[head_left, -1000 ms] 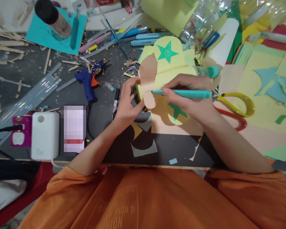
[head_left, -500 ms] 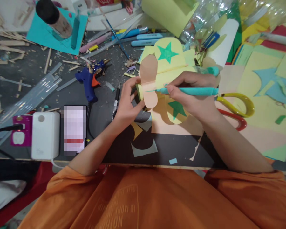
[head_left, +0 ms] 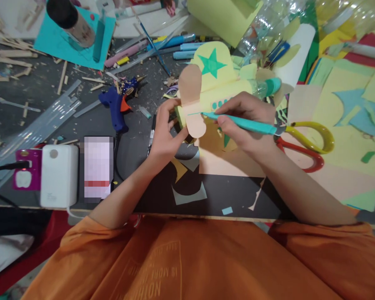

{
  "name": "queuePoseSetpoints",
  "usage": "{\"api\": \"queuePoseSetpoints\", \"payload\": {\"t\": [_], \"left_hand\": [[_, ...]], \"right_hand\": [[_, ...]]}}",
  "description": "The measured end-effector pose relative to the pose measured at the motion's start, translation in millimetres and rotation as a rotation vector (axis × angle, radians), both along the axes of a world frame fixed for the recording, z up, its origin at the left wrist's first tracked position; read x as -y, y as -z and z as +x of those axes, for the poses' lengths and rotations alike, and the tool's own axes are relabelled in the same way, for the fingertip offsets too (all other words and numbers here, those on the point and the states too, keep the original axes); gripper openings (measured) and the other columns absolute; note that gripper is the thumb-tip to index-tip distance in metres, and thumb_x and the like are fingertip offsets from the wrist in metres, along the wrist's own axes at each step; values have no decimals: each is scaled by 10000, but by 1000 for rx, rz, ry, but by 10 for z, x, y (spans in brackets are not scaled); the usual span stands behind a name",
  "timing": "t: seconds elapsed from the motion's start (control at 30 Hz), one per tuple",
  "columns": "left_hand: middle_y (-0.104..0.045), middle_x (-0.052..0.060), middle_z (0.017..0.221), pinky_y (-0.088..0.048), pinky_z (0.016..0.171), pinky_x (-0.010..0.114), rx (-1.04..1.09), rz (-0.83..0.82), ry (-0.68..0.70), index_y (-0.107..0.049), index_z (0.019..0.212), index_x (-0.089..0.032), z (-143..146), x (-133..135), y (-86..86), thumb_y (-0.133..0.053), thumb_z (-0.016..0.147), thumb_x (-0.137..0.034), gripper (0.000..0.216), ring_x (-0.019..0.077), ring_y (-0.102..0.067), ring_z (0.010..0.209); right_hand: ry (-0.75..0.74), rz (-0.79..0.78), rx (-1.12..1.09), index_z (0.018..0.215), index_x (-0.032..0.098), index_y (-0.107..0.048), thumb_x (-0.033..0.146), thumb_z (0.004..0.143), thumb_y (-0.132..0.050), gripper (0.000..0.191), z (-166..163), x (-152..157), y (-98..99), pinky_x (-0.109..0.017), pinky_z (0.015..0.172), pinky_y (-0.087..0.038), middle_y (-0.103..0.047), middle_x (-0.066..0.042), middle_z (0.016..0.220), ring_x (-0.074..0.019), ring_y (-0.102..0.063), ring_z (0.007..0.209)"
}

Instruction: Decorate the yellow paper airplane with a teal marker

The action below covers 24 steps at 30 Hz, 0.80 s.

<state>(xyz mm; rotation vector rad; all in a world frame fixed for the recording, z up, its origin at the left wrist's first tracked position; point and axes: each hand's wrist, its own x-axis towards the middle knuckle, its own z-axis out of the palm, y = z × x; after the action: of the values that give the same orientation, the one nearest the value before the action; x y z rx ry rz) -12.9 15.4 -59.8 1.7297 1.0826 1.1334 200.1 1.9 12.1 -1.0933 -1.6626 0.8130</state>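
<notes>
My left hand (head_left: 168, 135) grips the end of a model plane (head_left: 231, 88), a bottle wrapped in yellow paper with rounded wings. A green star (head_left: 212, 63) marks the far wing; the near one is mostly behind my right hand. Across the held end lies a peach paper tailpiece (head_left: 190, 83) with rounded ends. My right hand (head_left: 250, 118) pinches a teal marker (head_left: 253, 123), its tip on the tailpiece at a thin teal line. Teal dots run along the body, and a clear bottle neck with a teal cap (head_left: 272, 86) sticks out at the right.
Scissors (head_left: 329, 137) with yellow and red handles lie right of my right hand. A blue glue gun (head_left: 114, 110), a phone (head_left: 96, 166) and a white power bank (head_left: 59, 175) are at left. Pens, wood sticks and paper scraps (head_left: 190, 193) litter the table.
The model plane has turned and shifted slightly up and left, so its teal dots now show. The marker is tilted more, its tip still on the tailpiece.
</notes>
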Motion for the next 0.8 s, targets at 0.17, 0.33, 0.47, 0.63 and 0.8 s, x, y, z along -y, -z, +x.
{"api": "queuePoseSetpoints", "payload": {"t": [0.17, 0.33, 0.47, 0.63, 0.8], "left_hand": [[-474, 59, 1425, -537, 1029, 424, 2, 0, 18, -416, 1348, -406, -13, -12, 15, -689, 872, -551, 568, 269, -478, 1362], [-464, 52, 1452, -524, 1046, 425, -2, -9, 45, -422, 1345, -405, -43, -27, 8, -698, 869, -553, 570, 271, -471, 1380], [-461, 53, 1449, -537, 1036, 418, 0, -10, 47, -424, 1347, -408, -53, -30, 3, -705, 867, -542, 572, 267, -477, 1371], [-463, 60, 1437, -556, 1019, 403, -2, -5, 31, -429, 1347, -409, -54, -23, 6, -715, 862, -526, 575, 258, -496, 1351], [-466, 57, 1450, -556, 1023, 405, -7, -3, 38, -428, 1350, -405, -60, -25, 9, -716, 859, -535, 583, 263, -495, 1358]], "right_hand": [[21, -4, 23, 788, 296, -624, 576, 889, -632, 298, -5, -1, 39, -332, 524, -427, -586, 17, 601, -165, -554, 553], [22, -46, 62, 790, 314, -631, 599, 880, -636, 299, -8, 23, 13, -357, 564, -459, -606, 4, 631, -187, -567, 594], [17, -15, 66, 776, 308, -637, 578, 898, -625, 297, -19, 35, 10, -361, 596, -488, -629, -3, 665, -186, -584, 614], [18, 28, 117, 748, 297, -619, 556, 900, -632, 301, -27, 44, -11, -353, 586, -482, -614, -3, 653, -181, -561, 604], [-12, 101, 166, 741, 275, -593, 438, 951, -581, 266, -37, 51, -49, -322, 564, -448, -605, 3, 652, -151, -535, 580]]}}
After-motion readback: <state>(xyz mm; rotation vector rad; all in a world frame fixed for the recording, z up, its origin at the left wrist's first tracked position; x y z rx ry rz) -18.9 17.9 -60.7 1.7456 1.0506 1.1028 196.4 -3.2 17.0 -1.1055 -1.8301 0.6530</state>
